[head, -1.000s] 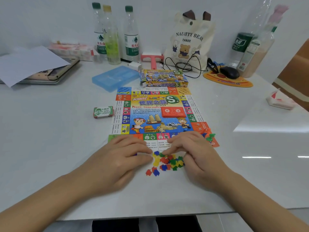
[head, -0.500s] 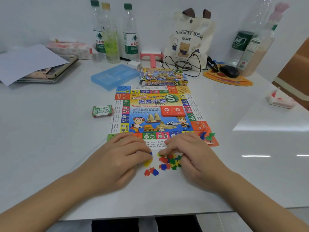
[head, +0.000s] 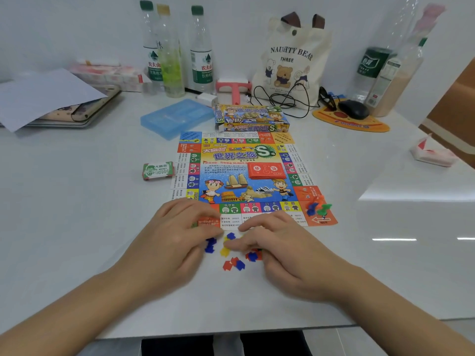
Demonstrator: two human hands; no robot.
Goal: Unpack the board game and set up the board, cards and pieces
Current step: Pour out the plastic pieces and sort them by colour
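The colourful game board (head: 246, 176) lies flat in the middle of the white table. A red card stack (head: 267, 170) sits on it, and several plastic pawns (head: 317, 208) stand on its near right corner. A green money stack (head: 158, 170) lies left of the board. Small coloured house pieces (head: 234, 263) are scattered just in front of the board's near edge. My left hand (head: 174, 242) rests palm down, its fingertips on some blue pieces (head: 210, 245). My right hand (head: 280, 250) lies over the right part of the pile, its thumb touching a yellow piece (head: 225, 251).
The game box (head: 253, 119) stands behind the board, with a blue plastic case (head: 177, 116) to its left. Three bottles (head: 174, 52), a tote bag (head: 290, 62), cables, a mouse on its pad (head: 352, 111), papers (head: 48, 96) and a tissue pack (head: 434, 152) line the table's back and sides.
The tight pile has spread out. My left hand has slid blue pieces to the left, and my right hand has moved down over the rest.
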